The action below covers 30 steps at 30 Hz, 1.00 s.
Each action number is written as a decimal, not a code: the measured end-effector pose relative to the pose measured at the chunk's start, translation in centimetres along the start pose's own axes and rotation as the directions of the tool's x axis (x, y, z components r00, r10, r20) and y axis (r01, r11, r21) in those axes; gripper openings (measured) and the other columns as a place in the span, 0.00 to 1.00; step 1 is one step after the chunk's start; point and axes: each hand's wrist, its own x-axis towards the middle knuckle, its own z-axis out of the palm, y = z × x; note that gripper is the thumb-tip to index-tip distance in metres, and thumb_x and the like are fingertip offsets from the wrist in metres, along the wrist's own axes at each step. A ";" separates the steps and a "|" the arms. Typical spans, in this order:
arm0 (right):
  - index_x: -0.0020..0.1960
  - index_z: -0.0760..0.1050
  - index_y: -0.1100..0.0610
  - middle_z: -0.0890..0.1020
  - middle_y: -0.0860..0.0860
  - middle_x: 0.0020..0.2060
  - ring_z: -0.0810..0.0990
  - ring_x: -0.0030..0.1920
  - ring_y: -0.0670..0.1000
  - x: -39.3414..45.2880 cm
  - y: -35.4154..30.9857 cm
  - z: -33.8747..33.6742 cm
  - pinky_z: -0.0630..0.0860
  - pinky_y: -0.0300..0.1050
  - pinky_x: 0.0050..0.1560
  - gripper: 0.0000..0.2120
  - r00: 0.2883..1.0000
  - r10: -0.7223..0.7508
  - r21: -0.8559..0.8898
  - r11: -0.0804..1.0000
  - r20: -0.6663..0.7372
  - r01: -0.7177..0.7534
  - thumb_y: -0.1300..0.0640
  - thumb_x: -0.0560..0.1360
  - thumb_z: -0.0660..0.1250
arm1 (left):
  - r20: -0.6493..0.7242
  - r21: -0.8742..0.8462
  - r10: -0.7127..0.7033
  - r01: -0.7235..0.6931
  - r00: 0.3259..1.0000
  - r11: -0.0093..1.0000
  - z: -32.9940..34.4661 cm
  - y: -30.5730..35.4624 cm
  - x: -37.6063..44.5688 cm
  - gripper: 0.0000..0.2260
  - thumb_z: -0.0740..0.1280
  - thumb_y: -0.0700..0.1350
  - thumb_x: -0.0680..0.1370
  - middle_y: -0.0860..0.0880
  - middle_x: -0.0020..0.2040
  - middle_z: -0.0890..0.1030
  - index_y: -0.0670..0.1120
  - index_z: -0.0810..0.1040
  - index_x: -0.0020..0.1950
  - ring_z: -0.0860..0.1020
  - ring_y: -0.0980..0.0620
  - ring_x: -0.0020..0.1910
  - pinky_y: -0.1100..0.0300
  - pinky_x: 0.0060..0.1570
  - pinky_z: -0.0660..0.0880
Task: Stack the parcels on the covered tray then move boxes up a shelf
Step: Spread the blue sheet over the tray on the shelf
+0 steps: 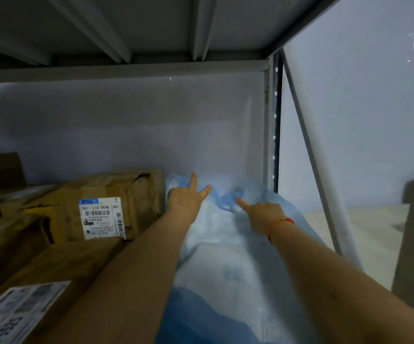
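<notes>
A light blue plastic sheet (228, 256) covers the right part of the shelf, bunched up near the back wall. My left hand (186, 197) rests on its far left edge with fingers spread, next to a taped cardboard box (106, 207) that bears a white label. My right hand (260, 212), a red string on its wrist, presses an outstretched finger into the bunched sheet. Neither hand grips anything. What lies under the sheet is hidden.
More cardboard boxes (52, 266) crowd the left of the shelf, one with a label at the bottom left (14, 311). A metal shelf (126, 28) hangs close overhead. An upright post (271, 125) and a diagonal brace (320, 170) bound the right side.
</notes>
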 end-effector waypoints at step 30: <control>0.77 0.56 0.54 0.61 0.49 0.76 0.60 0.75 0.54 -19.8 -4.6 -8.8 0.62 0.54 0.72 0.51 0.794 -0.398 0.546 0.832 0.460 0.101 0.29 0.64 0.67 | 0.451 -0.596 -0.048 0.340 0.891 0.728 -6.2 0.3 -14.9 0.25 0.62 0.55 0.80 0.39 0.66 0.75 0.38 0.69 0.70 0.77 0.41 0.58 0.50 0.61 0.73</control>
